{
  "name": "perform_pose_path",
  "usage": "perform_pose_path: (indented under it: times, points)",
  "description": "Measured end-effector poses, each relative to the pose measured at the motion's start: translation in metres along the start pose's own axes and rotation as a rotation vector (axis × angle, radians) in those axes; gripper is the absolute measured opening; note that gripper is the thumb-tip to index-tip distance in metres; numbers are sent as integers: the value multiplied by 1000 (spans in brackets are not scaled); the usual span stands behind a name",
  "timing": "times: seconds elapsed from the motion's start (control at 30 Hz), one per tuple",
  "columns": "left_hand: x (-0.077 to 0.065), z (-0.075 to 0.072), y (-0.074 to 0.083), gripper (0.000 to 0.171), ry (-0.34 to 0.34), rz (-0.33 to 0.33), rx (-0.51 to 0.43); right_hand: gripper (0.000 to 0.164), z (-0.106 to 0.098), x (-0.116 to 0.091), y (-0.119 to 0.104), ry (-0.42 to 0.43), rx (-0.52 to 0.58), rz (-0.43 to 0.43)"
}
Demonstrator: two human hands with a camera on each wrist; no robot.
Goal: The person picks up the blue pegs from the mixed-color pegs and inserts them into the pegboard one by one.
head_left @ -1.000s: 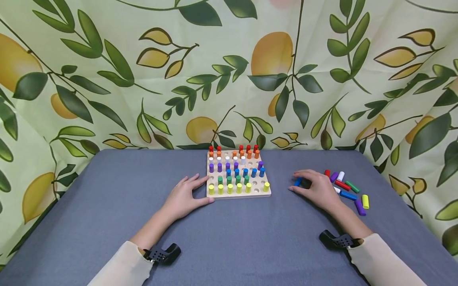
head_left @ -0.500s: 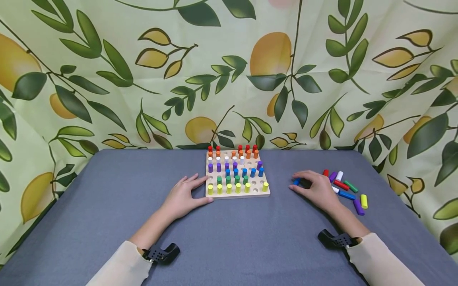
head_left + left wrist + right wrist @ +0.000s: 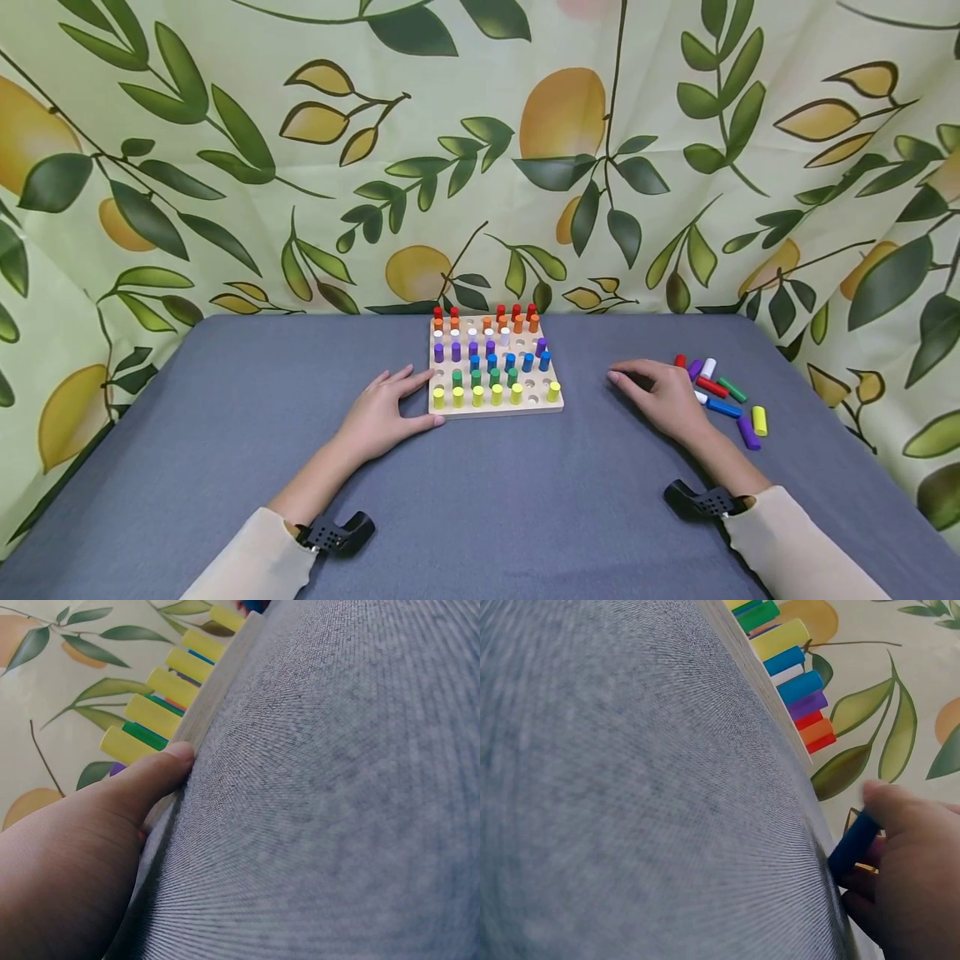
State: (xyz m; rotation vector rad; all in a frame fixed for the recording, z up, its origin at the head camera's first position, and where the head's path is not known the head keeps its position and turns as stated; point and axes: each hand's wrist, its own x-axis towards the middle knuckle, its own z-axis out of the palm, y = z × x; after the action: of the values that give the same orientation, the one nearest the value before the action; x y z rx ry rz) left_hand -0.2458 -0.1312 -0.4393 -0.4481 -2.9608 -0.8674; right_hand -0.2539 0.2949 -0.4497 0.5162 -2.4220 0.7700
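Note:
A wooden pegboard point(image 3: 551, 409) with rows of coloured pegs stands on the table. My left hand point(image 3: 375, 417) touches its near left corner, fingertips at the left side and thumb along the front edge. In the left wrist view that thumb point(image 3: 161, 772) lies against the wood below the yellow pegs point(image 3: 154, 714). To the right of the board, low over the cloth, my right hand point(image 3: 663, 398) pinches a blue peg point(image 3: 853, 846) between thumb and fingers. The peg shows tilted in the right wrist view; in the head view the hand hides it.
Loose pegs lie scattered right of my right hand, among them a red peg point(image 3: 712, 387), a green peg point(image 3: 732, 390), a blue one point(image 3: 724, 407), a purple one point(image 3: 747, 432) and a yellow one point(image 3: 760, 421). Behind the grey tablecloth point(image 3: 480, 517) hangs a leaf-patterned curtain point(image 3: 315, 250).
The blue peg showed between my right fingertips earlier in the head view and is now out of sight there. My left hand stays at the board; the whole head view has shifted slightly.

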Motion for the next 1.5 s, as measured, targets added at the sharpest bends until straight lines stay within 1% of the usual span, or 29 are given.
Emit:
perform_pose_path:
  times: [0.17, 0.4, 0.63, 0.83, 1.0, 1.13, 1.37, 1.5]
  points:
    - [0, 0, -1, 76, 2, 0, 6, 11, 0, 0, 0, 52, -8, 15]
    - [0, 1, -1, 75, 6, 3, 14, 12, 0, 0, 1, 71, 34, 25]
    - [0, 2, -2, 76, 7, 6, 9, 17, -1, -1, 0, 48, 55, 53]
    - [0, 2, -2, 75, 8, 3, 7, 20, -3, -1, 1, 10, 33, 35]
    - [0, 1, -1, 76, 8, 0, 9, 19, -2, -1, 3, 8, 33, 28]
    - [-1, -1, -2, 75, 10, -3, 11, 23, -1, 1, 1, 7, 61, 45]
    - [-3, -3, -1, 75, 12, -6, 4, 15, -2, 3, -6, 6, 93, 79]
    - [-2, -2, 1, 75, 6, 7, -4, 15, -7, 6, -13, 13, 125, 111]
